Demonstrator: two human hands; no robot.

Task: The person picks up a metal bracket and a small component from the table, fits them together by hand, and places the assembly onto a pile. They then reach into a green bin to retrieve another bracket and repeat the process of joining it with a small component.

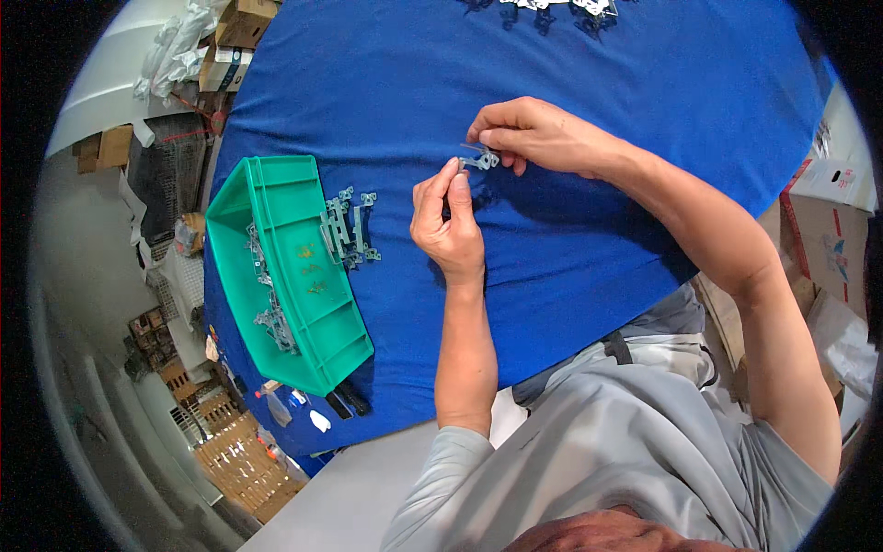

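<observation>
Both of my hands meet over the blue cloth at a small silvery metal bracket (480, 161). My left hand (448, 221) pinches one end between thumb and forefinger. At the other end, my right hand (533, 136) has its fingers closed around the part, and a thin strip sticks out there; its exact kind is too small to make out. Left of my hands, several similar metal brackets (348, 230) lie in a loose pile on the cloth. More metal parts (274, 322) sit inside a green plastic bin (336, 354) beside that pile.
A blue cloth (405, 368) covers the table. White and dark parts (561, 7) lie at its far edge. Near the bin's lower end are dark tools (348, 402) and a small white item (319, 420). Cardboard boxes (246, 23) stand at far left, a white carton (832, 221) at right.
</observation>
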